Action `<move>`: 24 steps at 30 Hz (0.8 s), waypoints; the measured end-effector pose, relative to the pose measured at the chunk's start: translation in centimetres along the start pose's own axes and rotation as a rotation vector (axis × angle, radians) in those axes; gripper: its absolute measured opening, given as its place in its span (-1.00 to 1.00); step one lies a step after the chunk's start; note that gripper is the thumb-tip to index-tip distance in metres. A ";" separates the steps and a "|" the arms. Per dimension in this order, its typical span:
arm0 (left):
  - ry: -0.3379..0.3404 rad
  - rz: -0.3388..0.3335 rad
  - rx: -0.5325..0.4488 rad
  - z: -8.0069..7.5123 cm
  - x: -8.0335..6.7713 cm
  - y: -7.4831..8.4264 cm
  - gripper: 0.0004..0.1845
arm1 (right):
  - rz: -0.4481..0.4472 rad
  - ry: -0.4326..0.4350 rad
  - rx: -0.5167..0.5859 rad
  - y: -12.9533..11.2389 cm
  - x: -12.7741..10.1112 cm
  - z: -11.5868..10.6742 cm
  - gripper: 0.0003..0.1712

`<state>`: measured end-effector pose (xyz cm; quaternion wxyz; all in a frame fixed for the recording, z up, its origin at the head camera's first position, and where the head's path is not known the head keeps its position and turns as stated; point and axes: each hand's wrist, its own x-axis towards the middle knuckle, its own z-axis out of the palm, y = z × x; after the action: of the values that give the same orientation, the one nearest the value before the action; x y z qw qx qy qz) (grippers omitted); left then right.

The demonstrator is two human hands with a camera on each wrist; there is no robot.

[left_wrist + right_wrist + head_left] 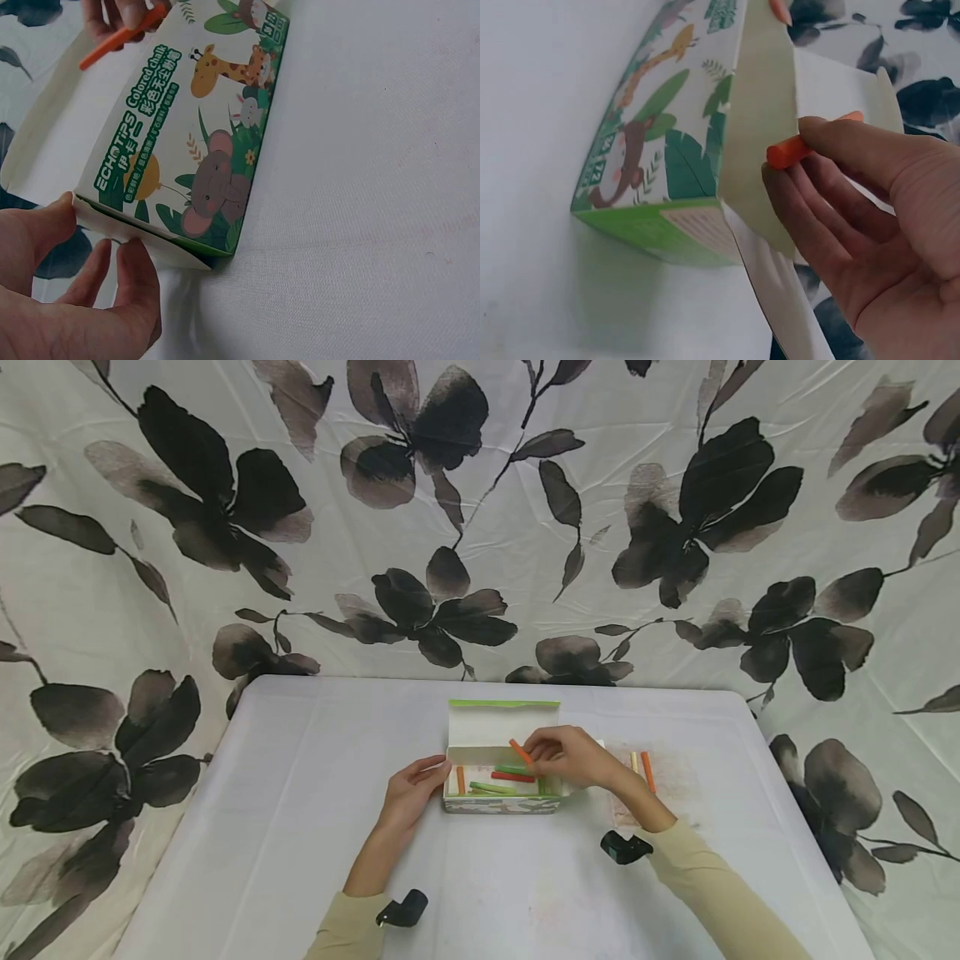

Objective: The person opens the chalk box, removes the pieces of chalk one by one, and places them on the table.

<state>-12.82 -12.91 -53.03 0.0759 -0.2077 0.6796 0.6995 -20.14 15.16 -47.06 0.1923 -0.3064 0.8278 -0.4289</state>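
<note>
A white and green colored-chalk box lies on the table with its lid flap raised at the back. Inside it are red chalk, green chalk and an orange piece at the left end. My right hand pinches an orange chalk stick between thumb and fingers, over the box's right part. At the box's left end, my left hand grips the side flap, thumb at the top corner and fingertips against its outer face.
Right of the box, a pale yellow chalk and an orange chalk lie on the white table, partly behind the right forearm. Colored dust marks the cloth around them. A floral cloth hangs behind the table.
</note>
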 end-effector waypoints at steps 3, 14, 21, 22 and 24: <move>0.002 0.003 0.002 0.0 0.0 0.0 -0.53 | 0.016 0.025 0.036 0.2 -0.5 -0.7 -0.74; 0.009 -0.003 0.019 0.0 0.4 -0.2 -0.55 | 0.113 0.144 0.229 1.1 -2.7 -3.8 -0.62; 0.003 -0.003 0.021 -0.1 0.5 -0.3 -0.54 | 0.211 0.216 0.298 1.6 -4.2 -5.4 -0.52; 0.000 -0.001 0.017 -0.1 0.5 -0.3 -0.53 | 0.226 0.228 0.302 1.7 -4.4 -5.6 -0.51; -0.002 -0.001 0.015 -0.1 0.4 -0.3 -0.52 | 0.253 0.249 0.310 1.8 -4.9 -6.0 -0.48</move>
<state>-13.10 -13.07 -53.47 0.0784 -0.2068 0.6845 0.6947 -20.65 22.81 -44.97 0.1855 -0.1118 0.8012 -0.5579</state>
